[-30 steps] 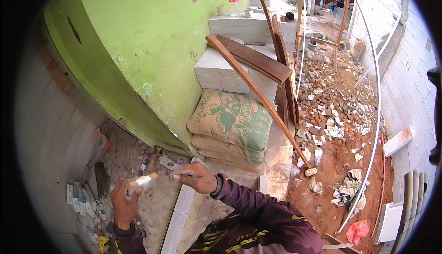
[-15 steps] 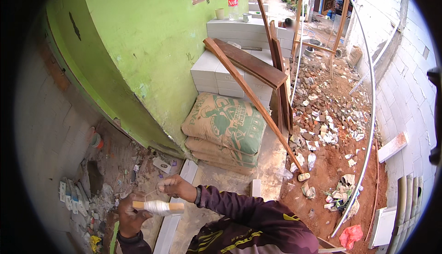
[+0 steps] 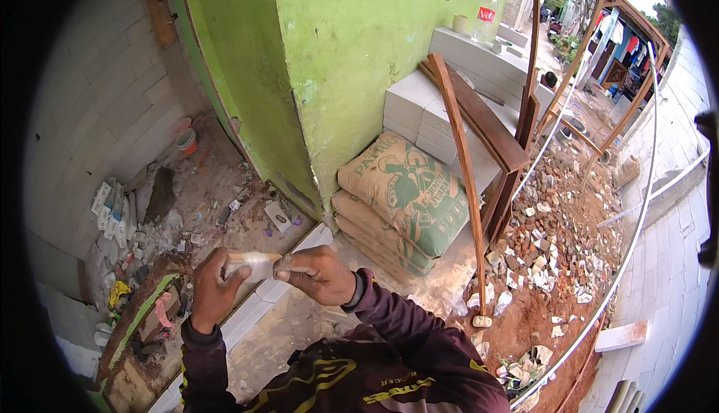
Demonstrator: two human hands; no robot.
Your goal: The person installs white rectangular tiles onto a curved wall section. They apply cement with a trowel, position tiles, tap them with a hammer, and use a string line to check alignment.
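Note:
White string (image 3: 258, 265) is wound thickly around a short wooden stick (image 3: 237, 256), held in front of my body. My left hand (image 3: 213, 290) grips the stick's left end between thumb and fingers. At the other end, my right hand (image 3: 322, 274) is closed in a pinch against the winding, seemingly on the string; its fingertips hide the stick's right tip and any loose strand. Both sleeves are dark maroon.
Stacked cement sacks (image 3: 404, 196) lie against the green wall (image 3: 344, 61). White blocks (image 3: 419, 106) and leaning timber planks (image 3: 464, 166) stand behind them. A row of white blocks (image 3: 255, 304) runs below my hands. Rubble (image 3: 554, 241) covers the right side; a bucket (image 3: 186, 141) stands left.
My view has swung left, shifting the surroundings rightward. My right hand, earlier drawing a strand up above the winding, has come down to the stick's right end. The left hand keeps its hold.

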